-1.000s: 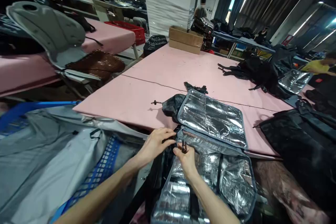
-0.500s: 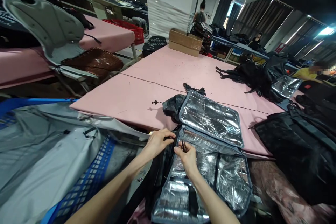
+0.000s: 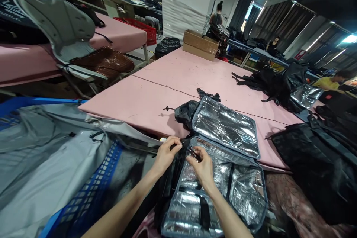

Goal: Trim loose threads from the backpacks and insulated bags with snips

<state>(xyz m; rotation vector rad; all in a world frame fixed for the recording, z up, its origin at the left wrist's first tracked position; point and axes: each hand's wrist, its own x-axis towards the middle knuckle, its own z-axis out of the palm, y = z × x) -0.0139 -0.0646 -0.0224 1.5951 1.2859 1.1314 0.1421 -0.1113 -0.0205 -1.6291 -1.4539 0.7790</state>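
A bag with a silver foil lining lies open in front of me, its foil-lined flap folded back onto the pink table. At the bag's dark upper left edge, my left hand pinches with thumb and forefinger; what is between the fingertips is too small to make out. Close beside it, over the lining, my right hand is closed around small dark thread snips, whose tips point toward the left hand. A dark camouflage part of the bag with a cord toggle rests left of the flap.
The pink table bears a cardboard box at its far end and black bags at right. A blue basket with grey fabric stands at left, near a grey chair. People are in the background.
The snips have tilted from upright to pointing left, toward the left hand. My left hand has drawn slightly back from the bag edge, and the view has shifted a little.
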